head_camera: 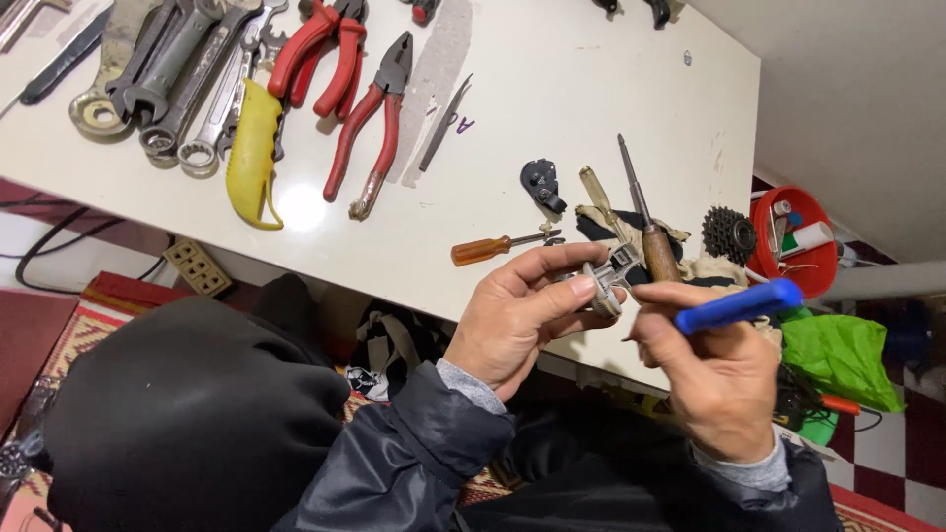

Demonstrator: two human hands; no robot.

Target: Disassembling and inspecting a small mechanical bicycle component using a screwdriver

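Small metal part (609, 278) is pinched steady in left hand (517, 320) at desk (552, 89) front edge; blue-handled tool (739, 305) gripped by right hand (714, 369) w/ fingers clenched.

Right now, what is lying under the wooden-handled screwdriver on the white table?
A crumpled cloth lies under the wooden-handled screwdriver, on the white table. The left hand covers the cloth's near edge.

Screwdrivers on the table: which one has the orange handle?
The small screwdriver lying nearest the left hand, close to the table's front edge. Its handle is clear orange; the other two beside it have a brown wooden handle and a pale yellowish one.
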